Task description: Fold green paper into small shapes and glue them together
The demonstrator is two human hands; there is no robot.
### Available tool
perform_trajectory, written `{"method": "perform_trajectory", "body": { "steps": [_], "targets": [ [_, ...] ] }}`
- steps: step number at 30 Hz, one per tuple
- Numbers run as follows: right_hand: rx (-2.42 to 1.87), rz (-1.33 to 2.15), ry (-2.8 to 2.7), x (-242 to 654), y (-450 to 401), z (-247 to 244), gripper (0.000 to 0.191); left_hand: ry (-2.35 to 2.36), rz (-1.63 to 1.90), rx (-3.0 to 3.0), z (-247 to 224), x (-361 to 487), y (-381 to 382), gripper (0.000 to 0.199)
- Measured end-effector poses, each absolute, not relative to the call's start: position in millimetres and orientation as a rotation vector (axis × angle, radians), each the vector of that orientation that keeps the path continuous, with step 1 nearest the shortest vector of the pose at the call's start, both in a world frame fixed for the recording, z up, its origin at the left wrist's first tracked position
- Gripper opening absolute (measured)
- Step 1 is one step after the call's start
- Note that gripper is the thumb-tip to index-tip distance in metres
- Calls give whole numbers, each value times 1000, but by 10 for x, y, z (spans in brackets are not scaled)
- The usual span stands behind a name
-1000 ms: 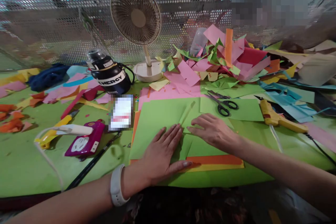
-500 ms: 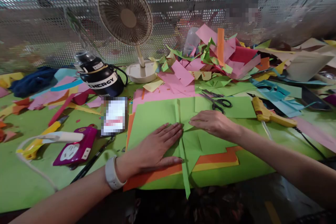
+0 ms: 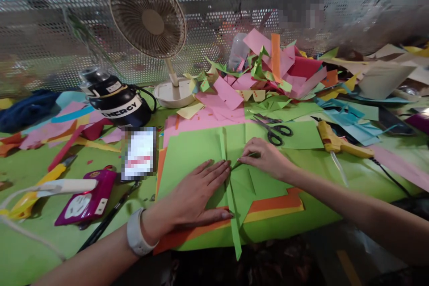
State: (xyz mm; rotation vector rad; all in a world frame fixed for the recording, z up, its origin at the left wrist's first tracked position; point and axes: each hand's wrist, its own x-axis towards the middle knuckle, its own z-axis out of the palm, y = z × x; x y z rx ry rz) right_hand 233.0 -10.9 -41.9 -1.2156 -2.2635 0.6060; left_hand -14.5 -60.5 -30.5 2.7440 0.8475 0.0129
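Note:
My left hand [image 3: 203,192] lies flat with its fingers stretched out on a large sheet of green paper [image 3: 191,149]. A narrow folded green strip [image 3: 235,221] stands up along the sheet beside its fingertips and reaches past the near edge. Just right of that strip, my right hand [image 3: 266,158] pinches a small raised flap of the green paper between thumb and fingers. Orange paper [image 3: 273,204] and yellow paper show beneath the green one. Black scissors [image 3: 276,136] rest on green paper beyond my right hand.
A yellow glue gun [image 3: 335,140] lies at the right. Behind are a heap of paper scraps [image 3: 254,80], a fan [image 3: 153,21] and a black bottle [image 3: 125,105]. A phone [image 3: 139,152], purple power bank [image 3: 86,197] and yellow cutter [image 3: 36,190] lie at left.
My right fingers have curled in tighter and lifted the flap of green paper a little. My left hand stays pressed on the sheet. The view has shifted slightly to the right.

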Motion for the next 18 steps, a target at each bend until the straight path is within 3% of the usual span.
{"method": "perform_trajectory", "body": {
  "steps": [18],
  "targets": [
    [-1524,513,-2175,2118,-193,-418,13,891,76,2772,-325,-93,-591,95]
  ]
}}
